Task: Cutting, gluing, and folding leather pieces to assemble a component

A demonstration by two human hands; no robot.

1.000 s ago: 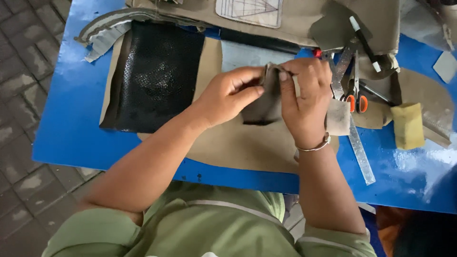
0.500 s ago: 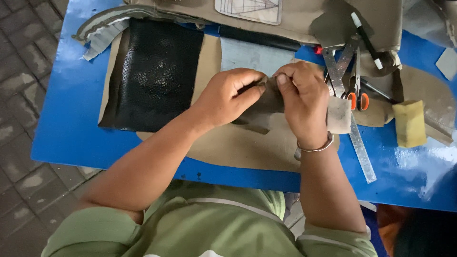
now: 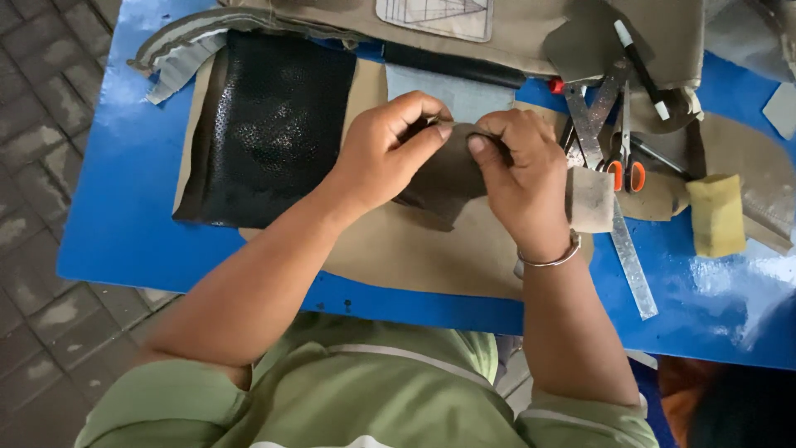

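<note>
My left hand (image 3: 390, 149) and my right hand (image 3: 518, 174) both pinch a small dark grey-brown piece of material (image 3: 444, 178), held just above a tan sheet (image 3: 398, 249) on the blue table (image 3: 116, 207). The thumbs and fingertips meet at the piece's top edge. My right wrist wears a metal bracelet (image 3: 547, 259). A pale blue-grey rectangle (image 3: 452, 91) lies just beyond my hands.
A black perforated sheet (image 3: 269, 124) lies to the left. To the right are orange-handled scissors (image 3: 622, 158), a metal ruler (image 3: 630, 261), a yellow sponge (image 3: 717, 214), a pen (image 3: 640, 58) and a pale block (image 3: 590, 199). Tan fabric (image 3: 531, 33) covers the far edge.
Both hands have shifted slightly on the dark piece, turning and folding it; the fingers now pinch its top edge closer together.
</note>
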